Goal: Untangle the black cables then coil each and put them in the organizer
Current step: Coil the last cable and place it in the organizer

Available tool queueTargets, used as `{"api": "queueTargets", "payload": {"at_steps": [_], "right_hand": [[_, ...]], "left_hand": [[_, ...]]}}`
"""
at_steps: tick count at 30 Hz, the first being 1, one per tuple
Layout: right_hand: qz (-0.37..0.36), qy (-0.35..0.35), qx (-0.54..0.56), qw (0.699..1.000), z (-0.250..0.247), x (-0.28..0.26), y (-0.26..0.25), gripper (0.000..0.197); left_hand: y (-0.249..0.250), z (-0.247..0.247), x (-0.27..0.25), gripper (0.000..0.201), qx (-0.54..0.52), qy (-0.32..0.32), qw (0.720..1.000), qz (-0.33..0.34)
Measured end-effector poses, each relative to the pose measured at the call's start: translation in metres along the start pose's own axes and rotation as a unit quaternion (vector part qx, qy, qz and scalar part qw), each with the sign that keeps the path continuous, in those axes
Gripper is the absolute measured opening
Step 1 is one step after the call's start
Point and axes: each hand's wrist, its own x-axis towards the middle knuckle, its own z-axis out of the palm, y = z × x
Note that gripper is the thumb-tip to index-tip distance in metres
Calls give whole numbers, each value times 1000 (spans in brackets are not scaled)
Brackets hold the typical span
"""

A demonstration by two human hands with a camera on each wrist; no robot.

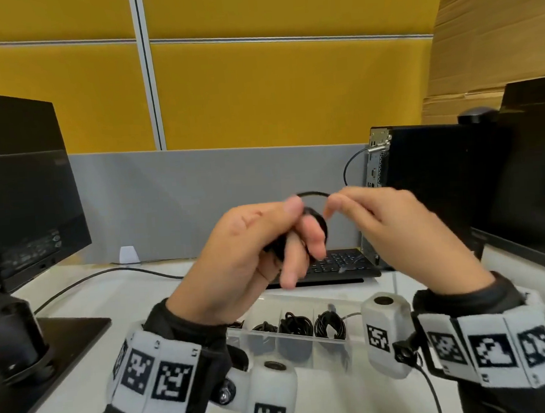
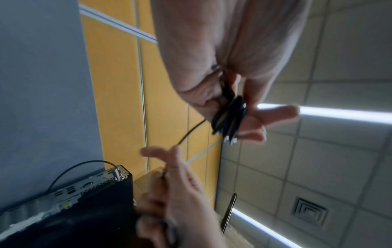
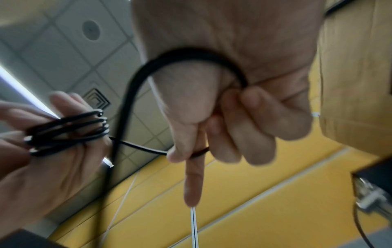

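Both hands are raised above the desk. My left hand holds a black cable wound in several loops round its fingers; the coil shows in the left wrist view and the same coil in the right wrist view. My right hand pinches the free strand between thumb and forefinger, and the strand runs from the coil to that pinch. The rest of the cable loops back through the right fist. The clear organizer lies on the desk below my hands, with black coils in several compartments.
A black keyboard lies beyond the organizer. A monitor stands at the left on its base. A black computer case and a second monitor stand at the right. A grey and yellow partition closes the back.
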Motion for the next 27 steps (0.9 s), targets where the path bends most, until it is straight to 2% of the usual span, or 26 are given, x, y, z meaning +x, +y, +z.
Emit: {"api": "queueTargets", "payload": {"at_steps": [3, 5, 7, 9, 12, 14, 16, 18, 19, 20, 22, 25, 27], "right_hand": [[18, -117, 38, 992, 7, 5, 12, 40], [35, -133, 59, 989, 3, 7, 29, 39], [59, -118, 55, 990, -3, 8, 52, 38], [102, -89, 64, 989, -12, 6, 74, 37], [187, -11, 44, 981, -29, -5, 110, 32], [263, 95, -14, 960, -39, -16, 139, 28], [352, 161, -77, 919, -44, -27, 160, 43], [397, 136, -119, 900, -43, -31, 172, 40], [409, 88, -136, 898, -42, -32, 172, 34], [408, 31, -155, 899, -41, -30, 168, 44], [368, -64, -179, 910, -45, -24, 147, 77], [218, -80, -107, 967, -47, -11, 94, 96], [107, -82, -24, 991, -37, -7, 49, 97]], "left_hand": [[8, -1, 3, 51, -85, 119, 987, 66], [13, -12, 5, 48, -111, 195, 970, 97], [16, -30, 4, 49, -134, 259, 948, 126], [17, -49, 3, 40, -148, 317, 923, 160], [18, -77, 0, 30, -181, 381, 888, 180], [17, -88, -3, 26, -211, 399, 874, 182], [15, -87, -3, 25, -194, 405, 877, 169], [11, -79, 1, 26, -154, 409, 886, 157], [9, -74, 2, 25, -140, 407, 889, 154], [8, -69, 4, 24, -134, 402, 893, 149], [5, -62, 6, 25, -123, 389, 904, 127], [1, -50, 9, 47, -81, 364, 923, 94], [-3, -37, 11, 46, -58, 336, 937, 75]]}}
